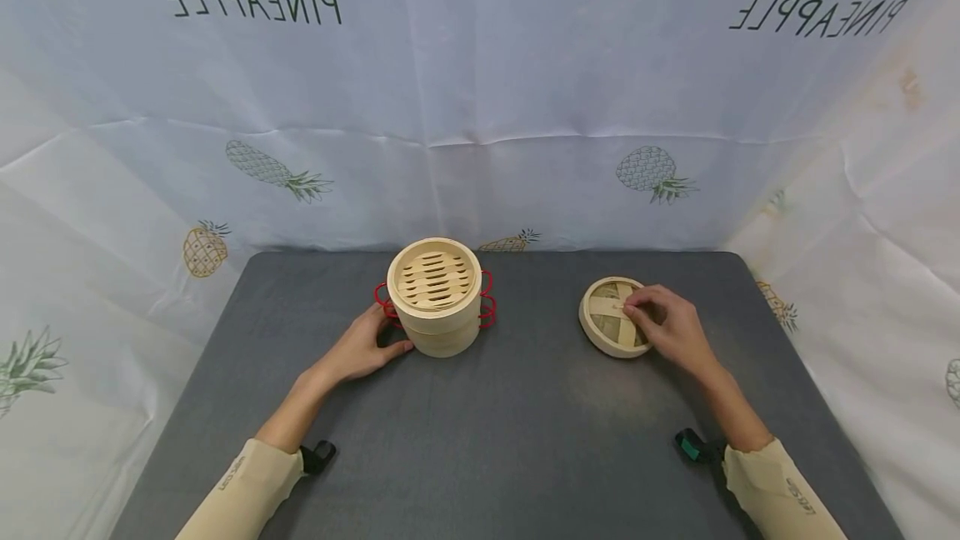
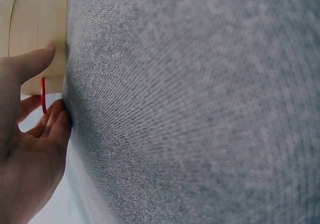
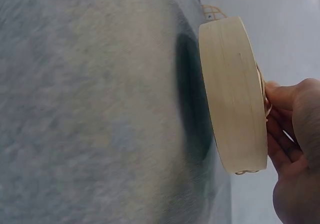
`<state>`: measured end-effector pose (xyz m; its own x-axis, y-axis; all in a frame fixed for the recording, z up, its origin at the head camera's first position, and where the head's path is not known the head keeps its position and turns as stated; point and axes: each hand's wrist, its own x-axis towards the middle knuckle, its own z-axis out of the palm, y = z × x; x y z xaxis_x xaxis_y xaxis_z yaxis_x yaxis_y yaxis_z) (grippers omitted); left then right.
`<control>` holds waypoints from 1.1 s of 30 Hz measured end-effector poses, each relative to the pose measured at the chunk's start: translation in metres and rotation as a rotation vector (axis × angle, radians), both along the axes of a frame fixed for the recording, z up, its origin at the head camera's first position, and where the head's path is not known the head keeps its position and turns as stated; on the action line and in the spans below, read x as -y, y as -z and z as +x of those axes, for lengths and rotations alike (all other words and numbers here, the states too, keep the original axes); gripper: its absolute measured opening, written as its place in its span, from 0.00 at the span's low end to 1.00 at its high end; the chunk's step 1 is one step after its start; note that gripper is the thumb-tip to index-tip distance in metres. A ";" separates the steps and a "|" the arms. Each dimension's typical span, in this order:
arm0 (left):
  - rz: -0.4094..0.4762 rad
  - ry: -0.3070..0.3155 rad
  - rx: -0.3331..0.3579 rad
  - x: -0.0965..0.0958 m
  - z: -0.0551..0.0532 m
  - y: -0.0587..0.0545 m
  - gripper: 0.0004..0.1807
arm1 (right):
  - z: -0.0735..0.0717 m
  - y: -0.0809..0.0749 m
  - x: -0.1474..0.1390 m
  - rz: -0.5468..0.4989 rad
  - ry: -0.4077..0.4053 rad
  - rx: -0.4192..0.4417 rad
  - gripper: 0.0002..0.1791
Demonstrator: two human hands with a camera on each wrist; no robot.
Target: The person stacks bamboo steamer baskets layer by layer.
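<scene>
A stacked bamboo steamer (image 1: 442, 344) stands upright left of the table's middle, its slatted top uncovered and red loop handles (image 1: 488, 312) on its sides. My left hand (image 1: 363, 346) rests against its lower left side. In the left wrist view, the thumb (image 2: 37, 63) lies along the bamboo wall, and the other fingers are beside a red handle. Toward the right, my right hand (image 1: 671, 327) pinches the small loop atop a round woven bamboo lid (image 1: 600, 332). The right wrist view shows the lid (image 3: 232, 94) tilted, with a shadow under it; its underside is hidden.
A dark grey table (image 1: 517, 440) carries everything. Behind it hangs a white cloth (image 1: 525, 90) printed with pineapples and mirrored lettering. Black wrist devices (image 1: 318, 457) sit at both sleeves. A wide stretch of tabletop separates steamer and lid.
</scene>
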<state>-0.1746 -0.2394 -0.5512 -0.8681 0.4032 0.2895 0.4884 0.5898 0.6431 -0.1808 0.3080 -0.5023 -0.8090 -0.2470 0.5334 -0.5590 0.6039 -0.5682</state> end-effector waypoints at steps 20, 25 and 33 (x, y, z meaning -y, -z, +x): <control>-0.088 -0.016 0.020 0.010 -0.011 0.023 0.39 | -0.006 -0.052 0.033 -0.007 -0.049 -0.064 0.12; -0.075 -0.011 0.041 0.012 -0.013 0.026 0.39 | -0.004 -0.062 0.041 -0.034 -0.060 -0.078 0.13; -0.065 -0.015 0.053 0.009 -0.011 0.022 0.38 | -0.004 -0.074 0.053 -0.053 -0.078 -0.107 0.12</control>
<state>-0.1853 -0.2486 -0.5728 -0.8875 0.4069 0.2161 0.4455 0.6383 0.6277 -0.1848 0.2545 -0.4287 -0.7263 -0.2757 0.6297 -0.6620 0.5270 -0.5329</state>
